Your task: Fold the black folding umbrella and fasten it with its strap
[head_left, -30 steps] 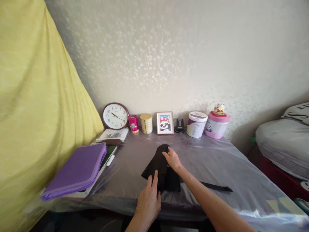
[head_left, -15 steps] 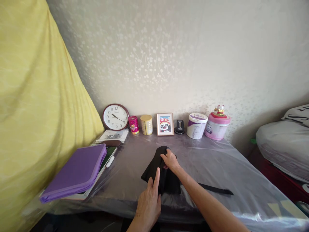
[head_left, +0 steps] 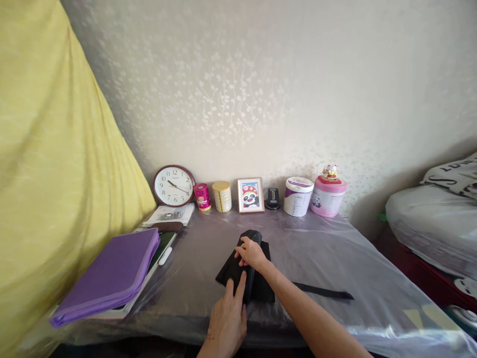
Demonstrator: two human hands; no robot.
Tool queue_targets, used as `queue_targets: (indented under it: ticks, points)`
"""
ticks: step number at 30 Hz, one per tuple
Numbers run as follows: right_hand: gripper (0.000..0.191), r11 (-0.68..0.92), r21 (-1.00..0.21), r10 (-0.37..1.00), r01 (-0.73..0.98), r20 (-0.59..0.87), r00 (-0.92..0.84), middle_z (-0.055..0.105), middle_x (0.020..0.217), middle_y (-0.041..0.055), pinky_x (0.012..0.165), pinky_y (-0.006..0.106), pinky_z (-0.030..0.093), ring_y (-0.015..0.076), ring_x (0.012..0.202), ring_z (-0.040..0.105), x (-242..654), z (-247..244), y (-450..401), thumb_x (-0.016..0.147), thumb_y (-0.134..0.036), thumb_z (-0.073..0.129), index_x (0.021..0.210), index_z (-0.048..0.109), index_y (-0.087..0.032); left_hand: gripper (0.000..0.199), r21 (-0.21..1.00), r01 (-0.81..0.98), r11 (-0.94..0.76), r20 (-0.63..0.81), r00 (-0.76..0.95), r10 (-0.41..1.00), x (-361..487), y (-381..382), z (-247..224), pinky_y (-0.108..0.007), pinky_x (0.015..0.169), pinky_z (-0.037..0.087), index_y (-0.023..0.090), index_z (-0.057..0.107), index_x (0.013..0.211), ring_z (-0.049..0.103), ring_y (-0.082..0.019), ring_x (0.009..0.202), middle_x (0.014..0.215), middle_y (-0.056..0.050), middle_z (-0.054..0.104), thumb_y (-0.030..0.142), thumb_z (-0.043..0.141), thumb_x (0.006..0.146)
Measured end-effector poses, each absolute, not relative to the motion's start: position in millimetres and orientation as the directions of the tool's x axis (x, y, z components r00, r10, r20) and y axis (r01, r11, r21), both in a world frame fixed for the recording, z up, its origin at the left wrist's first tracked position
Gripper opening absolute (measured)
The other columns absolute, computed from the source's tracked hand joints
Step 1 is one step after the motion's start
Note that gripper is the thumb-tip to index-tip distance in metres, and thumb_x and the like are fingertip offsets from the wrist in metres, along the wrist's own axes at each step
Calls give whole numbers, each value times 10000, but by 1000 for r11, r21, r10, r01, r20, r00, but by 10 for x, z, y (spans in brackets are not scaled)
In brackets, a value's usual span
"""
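Note:
A black cloth item (head_left: 263, 286), partly folded over itself, lies near the front middle of the table. From its right side a black strap (head_left: 324, 290) stretches out across the tabletop. My left hand (head_left: 228, 315) rests at the cloth's near edge with its fingers spread, the fingertips touching the fabric. Farther up, my right hand (head_left: 250, 252) lies over the folded part, its fingers bent on the cloth; whether they pinch any of it is not clear.
A purple folder (head_left: 108, 271) lies on books at the left, beside a yellow curtain (head_left: 74, 149). Along the wall stand a clock (head_left: 174, 185), tins (head_left: 222, 197), a framed panda picture (head_left: 250, 195), a black device (head_left: 273, 198) and tubs (head_left: 298, 197). Wrapped bedding (head_left: 428, 223) is at the right.
My right hand has moved left and slightly nearer across the cloth, and a folded part now lies farther left. My left hand stays at the near edge. The view has shifted slightly.

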State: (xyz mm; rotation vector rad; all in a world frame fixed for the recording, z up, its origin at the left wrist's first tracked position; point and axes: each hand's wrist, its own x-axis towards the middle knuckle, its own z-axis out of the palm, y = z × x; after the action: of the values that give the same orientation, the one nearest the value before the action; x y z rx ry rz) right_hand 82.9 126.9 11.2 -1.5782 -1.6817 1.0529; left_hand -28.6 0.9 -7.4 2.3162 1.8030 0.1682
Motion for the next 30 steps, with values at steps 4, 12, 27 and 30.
queue_targets:
  ticks: [4,12,27,30]
  points:
    - [252,162,-863,981,479,90,-170,673,806,-2,389,162,423,66,431,572,877,171,1095,844,-234,446,1085,497,-179,673,268,943,-198,-29,213,977,-292,-1,-97,-263,729,455,288,88,1416,613,-181,903,1349,-128,366,121,361,825]
    - [250,636,-354,737,685,541,-405,643,1062,64,938,314,425,150,1031,558,1246,32,716,905,-195,387,1031,603,-196,666,366,918,-149,-66,185,980,-319,24,-87,-245,845,407,209,74,1425,554,-188,1061,1399,-130,331,156,377,834]
    - [314,-168,-635,973,754,16,231,666,1039,74,838,252,439,156,947,624,1641,-15,1330,859,-125,379,1110,565,-151,647,513,842,-167,-15,204,979,-427,51,-85,-249,812,409,217,122,1416,565,-165,991,1301,-90,415,197,364,816]
    - [323,-221,-623,964,751,-24,263,631,1110,128,885,266,407,197,1061,572,1628,-31,1267,820,-99,425,1107,572,-118,631,553,817,-162,-11,201,979,-458,61,-86,-250,819,411,219,142,1410,567,-158,976,1272,-80,432,215,371,823]
